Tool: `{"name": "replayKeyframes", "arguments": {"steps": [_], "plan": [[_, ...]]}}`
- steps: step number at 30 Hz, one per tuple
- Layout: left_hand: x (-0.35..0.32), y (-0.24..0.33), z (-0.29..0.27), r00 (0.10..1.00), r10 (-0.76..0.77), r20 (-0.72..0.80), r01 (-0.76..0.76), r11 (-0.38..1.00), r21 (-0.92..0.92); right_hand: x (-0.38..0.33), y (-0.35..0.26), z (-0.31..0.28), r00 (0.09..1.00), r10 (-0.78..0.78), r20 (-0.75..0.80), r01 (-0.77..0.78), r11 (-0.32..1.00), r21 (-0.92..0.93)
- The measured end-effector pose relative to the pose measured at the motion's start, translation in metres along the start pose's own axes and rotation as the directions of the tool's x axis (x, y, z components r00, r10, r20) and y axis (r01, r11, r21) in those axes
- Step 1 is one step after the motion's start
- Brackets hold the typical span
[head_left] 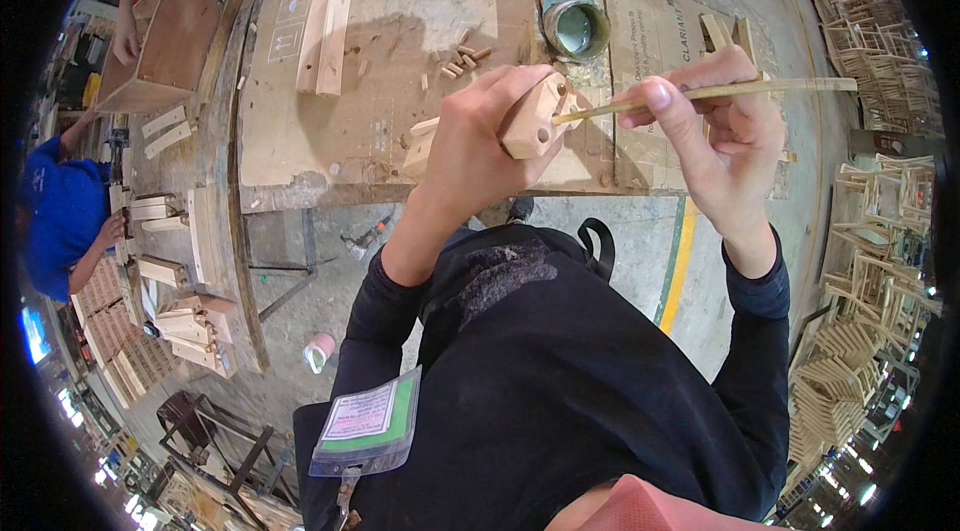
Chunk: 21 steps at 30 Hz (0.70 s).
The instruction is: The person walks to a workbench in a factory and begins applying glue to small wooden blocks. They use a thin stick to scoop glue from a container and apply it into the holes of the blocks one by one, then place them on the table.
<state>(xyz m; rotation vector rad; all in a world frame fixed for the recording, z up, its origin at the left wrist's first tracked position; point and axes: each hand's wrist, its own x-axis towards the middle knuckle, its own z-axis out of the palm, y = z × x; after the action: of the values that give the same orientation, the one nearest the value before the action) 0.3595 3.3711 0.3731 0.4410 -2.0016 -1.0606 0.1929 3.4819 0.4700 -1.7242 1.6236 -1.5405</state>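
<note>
My left hand (pixel 470 131) is wrapped round a pale wooden block (pixel 527 129), its end with round holes turned toward the right. Between thumb and fingers of my right hand (pixel 720 126) is a thin wooden stick (pixel 800 86). The stick's tip meets the block's end face near the holes; whether it is inside one I cannot tell. Just beyond the block, several short wooden dowels (pixel 462 61) lie loose on the cardboard. A round can (pixel 577 31) holding a pale liquid stands at the far side, close to the stick.
Cardboard (pixel 390 11) covers the workbench. Two wooden bars (pixel 325 36) lie side by side at its left. Past the bench's left edge are a wooden box (pixel 160 46) and a co-worker in blue (pixel 65 216). Stacked wooden frames (pixel 870 221) line the right.
</note>
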Motion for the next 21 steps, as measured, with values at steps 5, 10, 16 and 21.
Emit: {"name": "replayKeyframes", "arguments": {"steps": [5, 10, 16, 21], "plan": [[0.0011, -0.0042, -0.0021, 0.999, 0.034, -0.026, -0.033, 0.998, 0.044, -0.0003, -0.0016, -0.002, 1.0, -0.011, -0.005, 0.011, 0.998, -0.068], [0.0012, -0.0029, -0.0016, 1.0, 0.013, -0.016, -0.013, 1.0, 0.016, 0.0015, -0.0057, -0.0024, 0.999, 0.041, -0.003, -0.041, 0.999, -0.011], [0.0024, -0.0061, -0.0013, 1.0, -0.01, -0.015, 0.01, 1.0, -0.006, 0.0, -0.0023, -0.0043, 1.0, -0.022, -0.021, 0.02, 0.998, -0.066], [0.0033, -0.005, -0.0011, 1.0, 0.004, -0.018, -0.004, 1.0, 0.001, 0.0034, -0.0017, -0.0079, 0.994, 0.107, 0.024, -0.108, 0.994, 0.026]]}}
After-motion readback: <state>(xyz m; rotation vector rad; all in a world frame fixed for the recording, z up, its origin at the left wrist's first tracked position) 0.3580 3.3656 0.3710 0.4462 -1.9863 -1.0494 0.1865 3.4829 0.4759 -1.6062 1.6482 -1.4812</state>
